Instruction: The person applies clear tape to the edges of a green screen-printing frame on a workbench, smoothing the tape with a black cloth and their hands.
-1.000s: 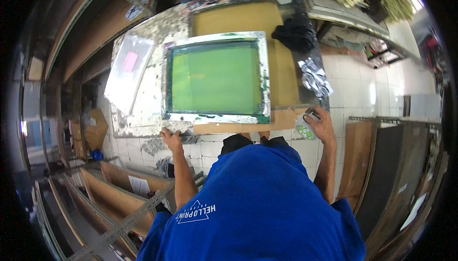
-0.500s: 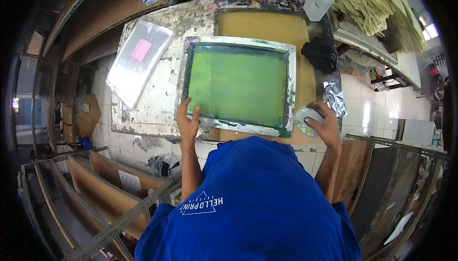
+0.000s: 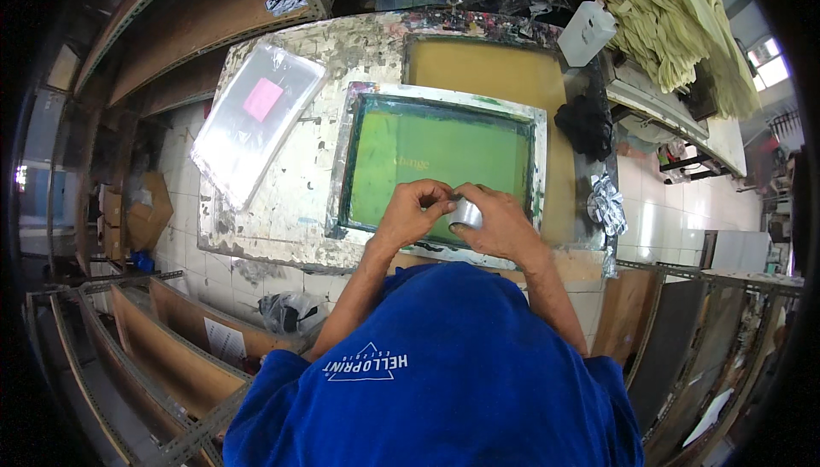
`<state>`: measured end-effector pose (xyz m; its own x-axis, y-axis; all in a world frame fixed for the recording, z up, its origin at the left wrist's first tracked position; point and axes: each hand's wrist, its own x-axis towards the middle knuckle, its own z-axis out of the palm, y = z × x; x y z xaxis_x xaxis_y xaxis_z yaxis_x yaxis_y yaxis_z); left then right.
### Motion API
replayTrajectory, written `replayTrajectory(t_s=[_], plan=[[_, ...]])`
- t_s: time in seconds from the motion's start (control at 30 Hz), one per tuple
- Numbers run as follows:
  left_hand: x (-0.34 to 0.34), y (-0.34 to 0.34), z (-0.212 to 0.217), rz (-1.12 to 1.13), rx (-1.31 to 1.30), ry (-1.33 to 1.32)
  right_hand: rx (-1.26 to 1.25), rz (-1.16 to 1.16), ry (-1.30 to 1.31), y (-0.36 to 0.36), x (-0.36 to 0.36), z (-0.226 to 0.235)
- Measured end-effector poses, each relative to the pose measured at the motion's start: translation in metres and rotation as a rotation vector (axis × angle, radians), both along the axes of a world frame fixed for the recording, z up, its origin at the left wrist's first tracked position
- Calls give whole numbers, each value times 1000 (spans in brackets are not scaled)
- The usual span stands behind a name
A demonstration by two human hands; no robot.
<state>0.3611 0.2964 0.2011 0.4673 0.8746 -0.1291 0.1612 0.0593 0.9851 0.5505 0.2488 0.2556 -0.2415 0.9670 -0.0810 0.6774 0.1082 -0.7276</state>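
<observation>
Roll of silver tape (image 3: 464, 212): small, shiny grey, held above the near edge of the frame, largely covered by the fingers (image 3: 424, 196), so its orientation cannot be told. Screen-printing frame (image 3: 438, 170): rectangular, pale metal border stained with ink, green mesh with a faint mark at centre, lying flat on the worn, paint-spattered surface (image 3: 290, 202), slightly skewed to its edges
</observation>
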Motion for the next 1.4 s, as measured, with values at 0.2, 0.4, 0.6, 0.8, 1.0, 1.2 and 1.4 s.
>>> replayTrajectory(t_s=[0.2,0.4,0.6,0.8,1.0,1.2,1.4], plan=[[-6,9,-1,132,40,26,11,15,-40,7,-11,-5],[-25,11,5,211,105,71,39,-147,-60,2,-11,-8],[-49,17,-15,295,221,73,106,-84,-260,-15,27,-9],[-142,43,-28,335,-86,94,51,-245,-471,-55,143,-36],[-135,37,-36,361,-101,119,-57,-385,410,-72,148,-47],[-159,42,-46,470,4,287,-28,-385,-131,-58,150,-40],[-176,43,-40,459,-48,217,60,-347,-43,-52,152,-47]])
